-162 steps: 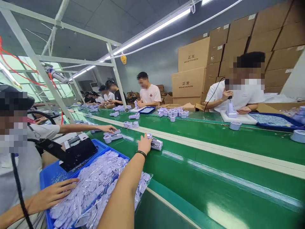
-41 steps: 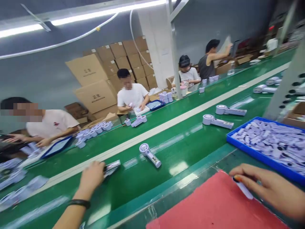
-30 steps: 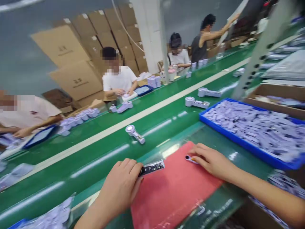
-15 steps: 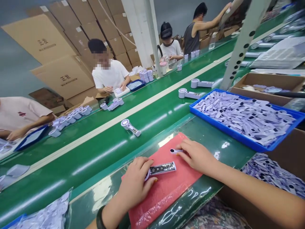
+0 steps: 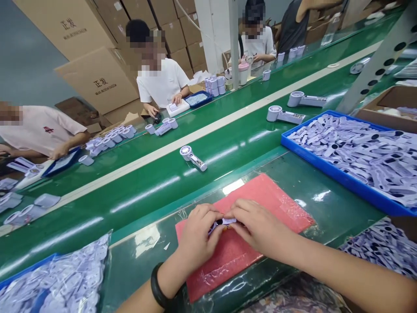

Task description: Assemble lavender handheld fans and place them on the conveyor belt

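Over a red sheet (image 5: 276,202), my two hands meet at the same small piece. My left hand (image 5: 199,228) is closed around the round end of a lavender handheld fan (image 5: 212,227), most of which the fingers cover. My right hand (image 5: 256,221) pinches a lavender cover strip (image 5: 229,221) with a black oval, which lies along the fan's handle. Whether the strip is seated or only resting there is hidden by the fingers.
A blue tray (image 5: 295,145) heaped with lavender strips stands at right. Bagged lavender parts (image 5: 74,265) lie at lower left. Another fan (image 5: 193,158) lies on the green conveyor belt (image 5: 140,191). Several co-workers sit across it. A perforated metal post (image 5: 374,71) slants up at right.
My right hand has moved left, bringing the cover strip onto the fan's handle. The circuit board that showed there is now covered by hands and strip. The camera view has shifted.
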`<state>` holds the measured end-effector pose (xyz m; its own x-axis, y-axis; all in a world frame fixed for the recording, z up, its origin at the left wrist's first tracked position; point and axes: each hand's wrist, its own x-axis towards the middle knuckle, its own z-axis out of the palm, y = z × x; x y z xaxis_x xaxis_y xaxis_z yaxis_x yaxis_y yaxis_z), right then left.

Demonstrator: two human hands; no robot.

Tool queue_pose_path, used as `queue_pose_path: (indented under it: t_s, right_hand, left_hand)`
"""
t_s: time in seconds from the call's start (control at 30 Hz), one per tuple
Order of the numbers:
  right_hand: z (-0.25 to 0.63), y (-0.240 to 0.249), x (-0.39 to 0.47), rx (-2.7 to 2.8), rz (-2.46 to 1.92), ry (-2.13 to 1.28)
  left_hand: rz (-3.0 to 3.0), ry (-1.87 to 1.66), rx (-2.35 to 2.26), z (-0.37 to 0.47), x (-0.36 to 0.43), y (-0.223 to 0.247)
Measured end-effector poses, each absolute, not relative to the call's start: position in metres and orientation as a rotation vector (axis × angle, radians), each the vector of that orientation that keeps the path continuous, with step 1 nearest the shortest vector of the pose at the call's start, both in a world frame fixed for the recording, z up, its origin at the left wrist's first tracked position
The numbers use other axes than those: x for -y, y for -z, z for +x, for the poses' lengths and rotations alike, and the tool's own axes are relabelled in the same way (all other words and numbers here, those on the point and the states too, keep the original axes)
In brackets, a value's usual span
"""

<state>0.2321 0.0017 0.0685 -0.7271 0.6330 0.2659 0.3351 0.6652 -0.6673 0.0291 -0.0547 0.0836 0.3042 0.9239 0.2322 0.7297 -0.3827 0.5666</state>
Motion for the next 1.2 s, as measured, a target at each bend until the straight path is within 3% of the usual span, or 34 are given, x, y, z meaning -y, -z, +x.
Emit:
queue_pose_path:
  t_s: [0.37,0.73,1.2]
  right_hand:
    - [0.238,-0.064,-0.002,2.300,-0.809,-0.868]
    - [0.234,-0.056,-0.008,2.067,-0.821,-1.219]
    - [0.234,-0.050,-0.002,2.039,-0.773,-1.147]
  left_hand:
    - [2.113,-0.823,-1.481,0.031,0.054,-0.086]
    - [2.001,-0.817,-1.534,0.033,0.052,-0.089]
    - [2.033,-0.841,-1.509,0.037,0.053,-0.091]
